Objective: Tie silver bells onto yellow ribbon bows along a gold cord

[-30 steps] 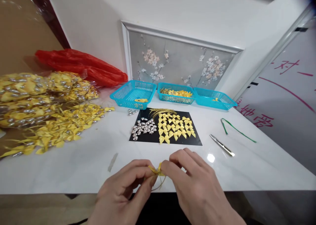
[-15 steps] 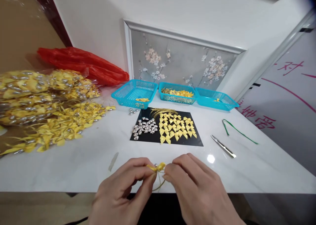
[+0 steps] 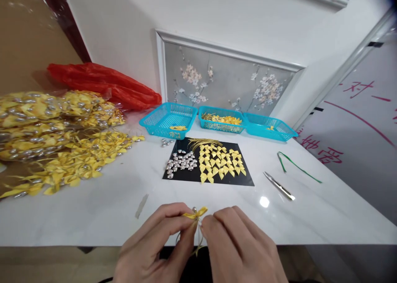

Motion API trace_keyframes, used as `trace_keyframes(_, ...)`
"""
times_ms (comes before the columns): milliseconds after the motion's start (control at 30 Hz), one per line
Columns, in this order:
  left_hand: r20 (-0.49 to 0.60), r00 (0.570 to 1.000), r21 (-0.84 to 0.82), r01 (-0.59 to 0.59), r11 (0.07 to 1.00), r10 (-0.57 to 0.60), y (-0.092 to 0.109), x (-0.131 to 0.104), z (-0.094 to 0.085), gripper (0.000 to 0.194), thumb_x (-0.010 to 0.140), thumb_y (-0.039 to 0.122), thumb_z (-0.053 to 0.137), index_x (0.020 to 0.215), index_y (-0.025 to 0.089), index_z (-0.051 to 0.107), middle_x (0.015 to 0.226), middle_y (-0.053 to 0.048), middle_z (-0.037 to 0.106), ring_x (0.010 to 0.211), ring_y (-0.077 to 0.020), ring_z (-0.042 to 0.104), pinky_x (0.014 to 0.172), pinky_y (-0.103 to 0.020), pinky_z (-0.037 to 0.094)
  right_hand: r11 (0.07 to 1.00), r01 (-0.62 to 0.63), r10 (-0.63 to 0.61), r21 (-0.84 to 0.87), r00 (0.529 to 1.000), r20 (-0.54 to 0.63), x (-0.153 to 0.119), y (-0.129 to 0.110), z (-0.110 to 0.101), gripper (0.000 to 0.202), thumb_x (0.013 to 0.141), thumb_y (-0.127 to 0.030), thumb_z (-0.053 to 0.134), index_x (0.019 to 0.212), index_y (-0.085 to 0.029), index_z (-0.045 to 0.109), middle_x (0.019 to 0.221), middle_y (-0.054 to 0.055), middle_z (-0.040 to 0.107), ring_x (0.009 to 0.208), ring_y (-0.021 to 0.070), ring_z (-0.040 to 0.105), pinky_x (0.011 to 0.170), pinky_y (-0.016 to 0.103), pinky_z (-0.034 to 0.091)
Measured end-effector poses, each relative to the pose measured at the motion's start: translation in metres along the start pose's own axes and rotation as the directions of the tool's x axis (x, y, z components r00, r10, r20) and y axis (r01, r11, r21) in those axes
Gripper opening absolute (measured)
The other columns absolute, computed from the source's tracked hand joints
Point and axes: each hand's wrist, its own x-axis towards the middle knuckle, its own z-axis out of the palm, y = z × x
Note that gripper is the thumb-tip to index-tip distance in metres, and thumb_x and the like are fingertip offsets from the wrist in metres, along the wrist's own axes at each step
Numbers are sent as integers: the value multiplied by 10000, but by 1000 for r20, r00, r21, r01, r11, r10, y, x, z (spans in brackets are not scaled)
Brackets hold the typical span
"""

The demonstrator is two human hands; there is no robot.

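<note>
My left hand (image 3: 158,241) pinches a yellow ribbon bow (image 3: 198,212) between thumb and fingers, above the table's front edge. A silver bead (image 3: 194,209) sits at the middle of that bow. Thin gold cord (image 3: 198,246) hangs below it in loops. Close on the right, my right hand (image 3: 238,241) has its fingers pinched together at the cord. Beyond both hands, a black mat (image 3: 186,180) bears silver beads (image 3: 182,160) on its left, rows of yellow bows (image 3: 221,162) on its right and gold cords (image 3: 203,142) at its back edge.
Blue baskets (image 3: 169,119) stand along the wall, some with yellow pieces. Bagged and loose yellow bead flowers (image 3: 77,159) heap at the left, near a red plastic bag (image 3: 105,84). Small snips (image 3: 278,186) and a green ribbon (image 3: 299,167) lie at the right; a grey strip (image 3: 142,206) lies front left.
My right hand has moved slightly down and left, closer to my left hand. The bow has opened out flatter, and the cord's loops hang lower.
</note>
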Motion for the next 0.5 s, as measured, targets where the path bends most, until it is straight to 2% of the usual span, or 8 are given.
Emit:
trace_keyframes(133,3,996,-44,85,995,-85,-2,-4,1,136,861,180,711,812,305,735,896,41,753,760,-114,749,695,-132,569,998,21,-22,-52,1000,-11,2,-3,-1,253,950,-31,520,765,-166,624,654,11,517,559,152,457,504,301,346)
trace_keyframes(300,-17,979,-110,202,973,-205,-5,-8,3,80,858,255,727,786,288,735,897,14,756,769,-152,744,635,-159,582,997,23,-25,-71,999,-30,0,2,-2,263,936,-7,503,754,-168,603,643,10,485,553,153,433,520,294,351)
trace_keyframes(500,-30,987,-105,156,982,-160,-1,-6,2,117,843,212,720,754,285,741,859,18,758,703,-140,738,610,-159,575,998,13,-15,-57,999,-40,2,0,-3,249,960,-36,512,775,-168,614,644,13,505,562,157,439,527,301,362)
